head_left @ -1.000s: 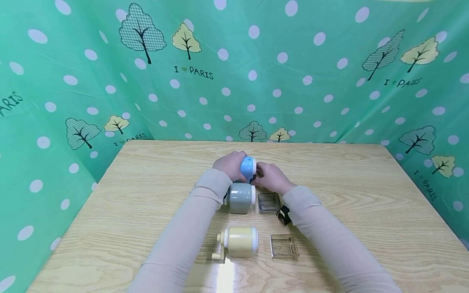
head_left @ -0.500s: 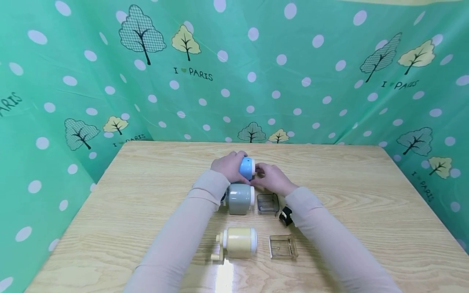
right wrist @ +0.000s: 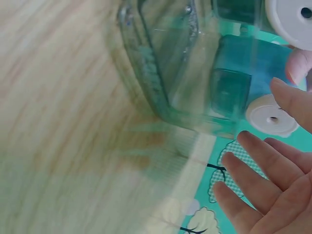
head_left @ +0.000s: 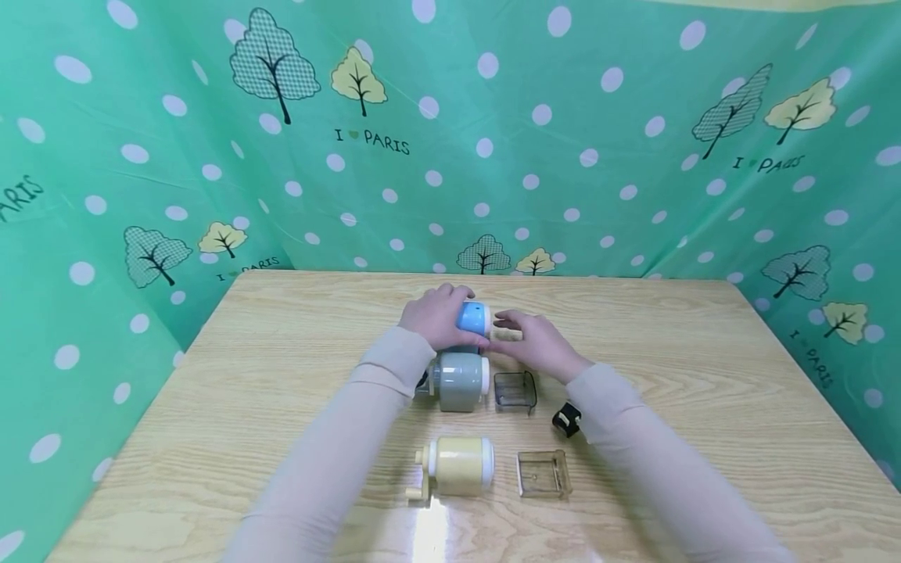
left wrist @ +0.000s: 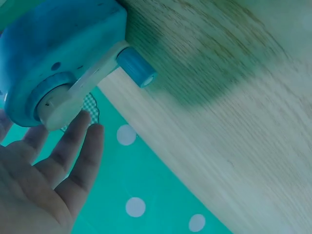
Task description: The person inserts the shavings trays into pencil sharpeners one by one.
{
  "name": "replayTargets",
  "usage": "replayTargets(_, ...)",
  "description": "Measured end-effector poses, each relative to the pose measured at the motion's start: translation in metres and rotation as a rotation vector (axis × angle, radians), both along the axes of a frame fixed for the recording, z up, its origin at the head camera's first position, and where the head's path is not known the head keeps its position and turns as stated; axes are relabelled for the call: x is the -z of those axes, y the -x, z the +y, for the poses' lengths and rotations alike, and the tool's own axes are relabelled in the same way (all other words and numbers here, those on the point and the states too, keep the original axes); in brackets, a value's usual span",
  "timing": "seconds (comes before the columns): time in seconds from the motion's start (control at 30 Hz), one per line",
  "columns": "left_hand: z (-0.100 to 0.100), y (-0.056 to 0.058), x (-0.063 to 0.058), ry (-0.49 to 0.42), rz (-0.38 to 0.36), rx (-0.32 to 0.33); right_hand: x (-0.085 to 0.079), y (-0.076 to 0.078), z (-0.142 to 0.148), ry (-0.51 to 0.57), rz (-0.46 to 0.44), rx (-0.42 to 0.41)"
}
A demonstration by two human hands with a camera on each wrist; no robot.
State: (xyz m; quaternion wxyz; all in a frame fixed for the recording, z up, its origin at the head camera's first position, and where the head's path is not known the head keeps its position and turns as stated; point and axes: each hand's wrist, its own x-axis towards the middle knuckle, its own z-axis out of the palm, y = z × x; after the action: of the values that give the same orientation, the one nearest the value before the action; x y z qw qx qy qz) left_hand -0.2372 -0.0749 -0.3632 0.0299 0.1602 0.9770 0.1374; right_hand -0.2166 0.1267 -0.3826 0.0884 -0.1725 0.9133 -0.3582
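A blue hand-crank pencil sharpener (head_left: 472,317) stands at the back of the row in the head view. My left hand (head_left: 436,317) straddles it from the left, thumb along its near side and fingertips at its far side. The left wrist view shows its crank handle (left wrist: 136,67) above spread fingers (left wrist: 68,151). My right hand (head_left: 535,344) is just right of it, fingers spread and slightly bent, holding nothing. In the right wrist view, the blue sharpener's translucent drawer (right wrist: 229,92) sits in its body beside a white dial (right wrist: 272,116).
A grey sharpener (head_left: 461,381) stands right in front of the blue one, with a smoky drawer (head_left: 515,391) beside it. Nearer are a cream sharpener (head_left: 461,467) and its amber drawer (head_left: 543,475). A black device (head_left: 566,420) is at the right cuff.
My right hand has drawn back slightly to the right and its fingers have opened from the blue sharpener's end. My left hand has shifted slightly left; the sharpeners stay in place.
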Motion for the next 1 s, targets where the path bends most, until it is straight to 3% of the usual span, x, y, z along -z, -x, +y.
replayTargets(0.33,0.003,-0.007,-0.007,-0.033,0.110,0.061,-0.011,-0.010,0.004,-0.012,0.091,-0.007)
replayTargets(0.57,-0.006,-0.022,-0.015,-0.013,0.176,0.127,-0.016,-0.022,0.010,-0.005,0.094,-0.018)
replayTargets(1.0,-0.021,-0.050,-0.018,-0.017,0.283,0.232,-0.015,-0.044,0.028,-0.037,0.142,-0.046)
